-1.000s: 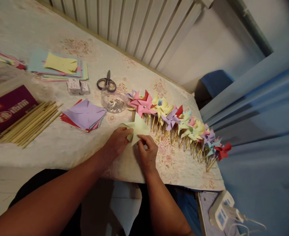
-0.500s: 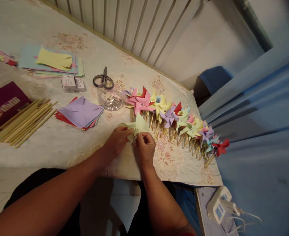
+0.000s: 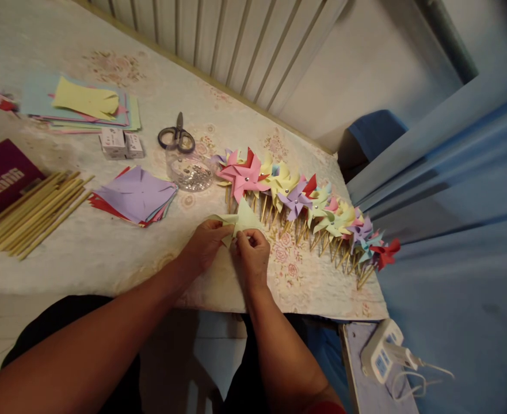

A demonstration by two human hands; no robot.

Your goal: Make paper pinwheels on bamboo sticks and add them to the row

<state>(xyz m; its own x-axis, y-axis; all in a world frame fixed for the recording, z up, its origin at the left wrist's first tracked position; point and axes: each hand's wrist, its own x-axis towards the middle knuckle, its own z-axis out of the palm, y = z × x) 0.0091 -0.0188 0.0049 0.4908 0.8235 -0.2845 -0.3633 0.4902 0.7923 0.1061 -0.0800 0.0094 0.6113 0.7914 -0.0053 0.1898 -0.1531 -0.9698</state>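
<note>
A pale green paper pinwheel (image 3: 247,215), its corners partly folded in, is held up over the near part of the table. My left hand (image 3: 205,241) pinches its left side between thumb and fingers. With thumb and forefinger together, my right hand (image 3: 255,253) grips at the lower middle of the same paper; whether a small pin is between those fingertips is hidden. Just beyond the hands stands a clear round dish of small metal fasteners (image 3: 193,174). Left of them lies a stack of slit paper squares (image 3: 136,192), purple on top.
Finished pinwheels on sticks (image 3: 296,201) lie in a row to the right. Scissors (image 3: 176,137), small boxes (image 3: 114,142), coloured paper sheets (image 3: 37,103) and a bundle of wooden sticks (image 3: 41,215) are at the left. A power strip (image 3: 380,351) sits beyond the table's right corner.
My right fingers have shifted slightly up and left against the pale green paper. Both hands keep their hold, and the whole view has moved a little.
</note>
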